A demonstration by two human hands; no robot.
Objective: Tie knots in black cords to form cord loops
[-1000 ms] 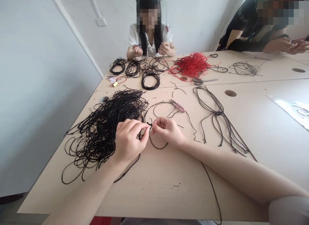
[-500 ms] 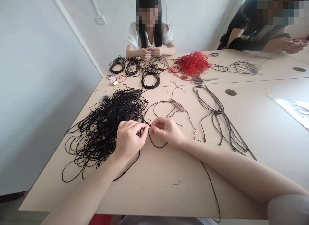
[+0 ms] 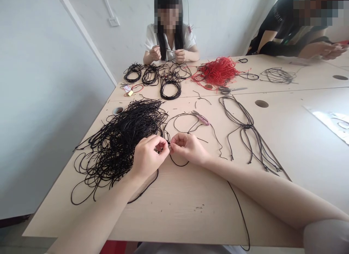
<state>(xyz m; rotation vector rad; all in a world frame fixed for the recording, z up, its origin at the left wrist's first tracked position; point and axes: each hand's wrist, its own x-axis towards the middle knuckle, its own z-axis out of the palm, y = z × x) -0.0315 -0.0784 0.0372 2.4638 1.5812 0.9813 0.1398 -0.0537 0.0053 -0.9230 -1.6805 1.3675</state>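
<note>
Your grip, left hand [image 3: 150, 154] and right hand [image 3: 188, 147], pinches a black cord [image 3: 178, 165], seemingly unfinished, beside a loose black heap [image 3: 128, 128].

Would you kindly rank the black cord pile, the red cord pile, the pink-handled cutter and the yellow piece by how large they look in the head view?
Largest to smallest, by apparent size:
Black cord pile
Red cord pile, though it lies farther from the camera
Pink-handled cutter
Yellow piece

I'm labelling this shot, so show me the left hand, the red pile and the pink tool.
Left hand [image 3: 147, 155]: head view, back of the hand.
Red pile [image 3: 221, 71]: head view, middle of the heap.
Pink tool [image 3: 204, 119]: head view, its handle.
</note>
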